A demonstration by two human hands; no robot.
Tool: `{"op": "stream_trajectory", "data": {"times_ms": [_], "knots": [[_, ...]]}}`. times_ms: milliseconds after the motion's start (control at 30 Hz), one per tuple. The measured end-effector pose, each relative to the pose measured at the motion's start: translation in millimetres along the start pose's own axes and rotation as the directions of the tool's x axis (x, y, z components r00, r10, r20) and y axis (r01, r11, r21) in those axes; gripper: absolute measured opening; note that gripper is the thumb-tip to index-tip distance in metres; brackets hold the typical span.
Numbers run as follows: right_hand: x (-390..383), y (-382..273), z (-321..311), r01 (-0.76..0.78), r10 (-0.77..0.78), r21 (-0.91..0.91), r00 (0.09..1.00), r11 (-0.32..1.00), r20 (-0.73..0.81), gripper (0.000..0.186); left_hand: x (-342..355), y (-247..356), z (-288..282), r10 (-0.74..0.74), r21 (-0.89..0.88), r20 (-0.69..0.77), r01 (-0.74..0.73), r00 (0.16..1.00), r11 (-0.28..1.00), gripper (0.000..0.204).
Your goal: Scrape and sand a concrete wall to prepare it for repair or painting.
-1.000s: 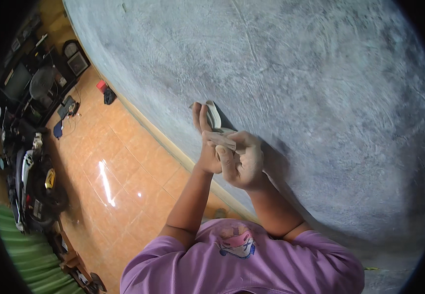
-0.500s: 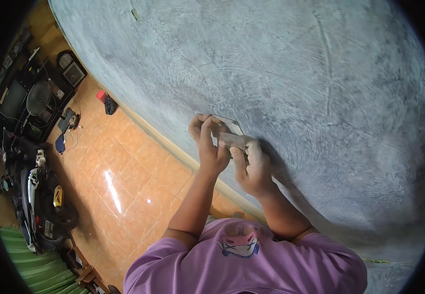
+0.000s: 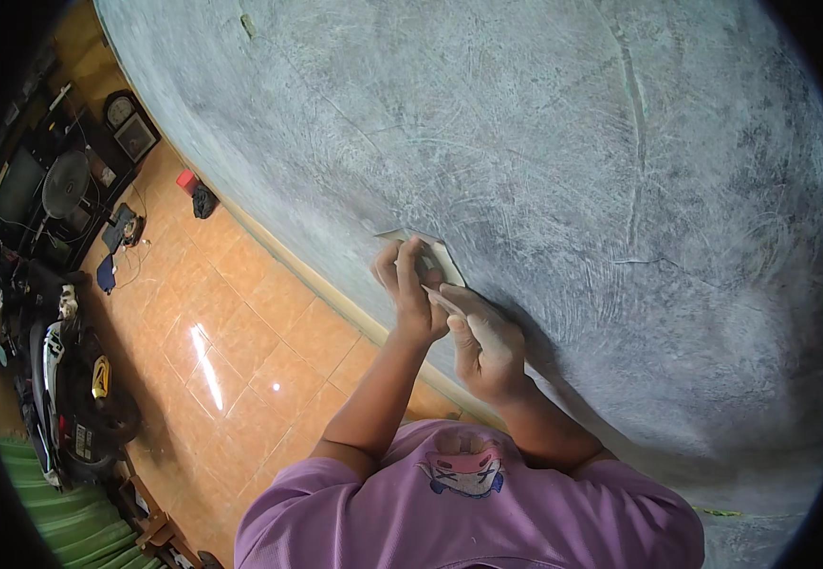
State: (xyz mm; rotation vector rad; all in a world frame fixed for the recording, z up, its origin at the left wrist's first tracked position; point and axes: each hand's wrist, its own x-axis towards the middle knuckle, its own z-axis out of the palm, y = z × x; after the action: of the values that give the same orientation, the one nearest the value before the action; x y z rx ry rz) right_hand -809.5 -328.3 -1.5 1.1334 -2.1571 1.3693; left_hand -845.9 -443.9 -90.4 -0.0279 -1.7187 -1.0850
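My left hand (image 3: 413, 294) has its fingers curled on a pale flat sheet or plate (image 3: 447, 263) just in front of the mottled grey-blue wall (image 3: 620, 142). My right hand (image 3: 492, 346), coated in pale dust, is closed on a small flat pale piece (image 3: 443, 300), which is tilted and held right beside my left fingers. The exact outline of both held items is partly hidden by my fingers.
An orange tiled floor (image 3: 240, 360) runs along a cream skirting (image 3: 312, 284). On the left are a motorbike (image 3: 60, 389), black cabinet with television (image 3: 22, 180), standing fan (image 3: 65, 185), clock (image 3: 122, 112), red container (image 3: 186, 182), cables and green curtain (image 3: 79, 512).
Both hands have shifted down and slightly right in the picture. My left fingers have bent from upright to curled on the pale sheet, and the small piece in my right hand has tilted.
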Motion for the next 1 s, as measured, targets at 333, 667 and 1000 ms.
{"op": "stream_trajectory", "data": {"times_ms": [333, 667, 1000], "knots": [[2.6, -7.2, -8.7, -0.009, 0.009, -0.008, 0.998, 1.0, 0.058, 0.028, 27.7, 35.0, -21.5, -0.194, -0.08, 0.164, 0.209, 0.967, 0.975, 0.052], [-29.5, 6.6, -18.6, -0.253, 0.249, 0.037, 0.964, 0.967, 0.089, 0.023, 25.4, 35.0, -8.2, -0.206, -0.094, 0.116, 0.217, 0.972, 0.972, 0.051], [-25.2, 1.1, -21.7, -0.079, 0.086, -0.075, 0.992, 0.994, 0.094, 0.032, -12.8, -3.7, 29.2, -0.033, -0.02, -0.132, 0.031, 0.991, 0.999, 0.067]]}}
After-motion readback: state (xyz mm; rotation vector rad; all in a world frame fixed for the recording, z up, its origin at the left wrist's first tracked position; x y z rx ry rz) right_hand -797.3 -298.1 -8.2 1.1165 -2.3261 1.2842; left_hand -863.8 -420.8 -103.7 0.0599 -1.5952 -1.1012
